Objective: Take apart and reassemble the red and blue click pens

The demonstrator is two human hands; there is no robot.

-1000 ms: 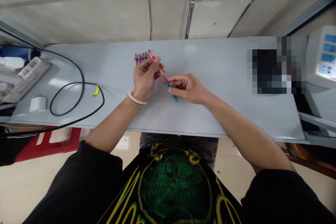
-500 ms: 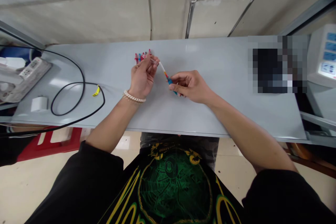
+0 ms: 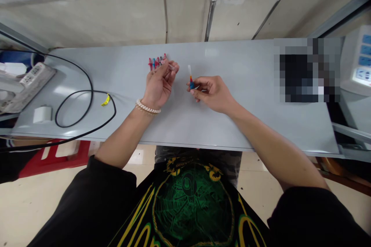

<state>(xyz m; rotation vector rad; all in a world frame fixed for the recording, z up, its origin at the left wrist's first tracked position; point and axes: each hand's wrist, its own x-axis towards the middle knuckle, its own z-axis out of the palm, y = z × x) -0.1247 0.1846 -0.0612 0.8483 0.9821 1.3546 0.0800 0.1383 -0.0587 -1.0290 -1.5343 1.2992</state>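
Well, from where I stand, a long, glossy, pale grey table (image 3: 237, 61) runs along a cream tiled wall (image 3: 185, 15), with a looped black cable (image 3: 92, 85), its yellow tag (image 3: 106, 100) and a boxy white plastic charger (image 3: 42, 114) at the left. Around the middle, a row of slim red and blue plastic pens (image 3: 158, 61) lies just beyond the left hand (image 3: 159, 85), whose curled fingertips pinch a slender, clear plastic piece (image 3: 171, 68), partly hidden. Apart from it, the right hand (image 3: 213, 92) pinches a blue plastic pen part (image 3: 191, 85) over the table, its orange section and whitish tip pointing toward the wall.
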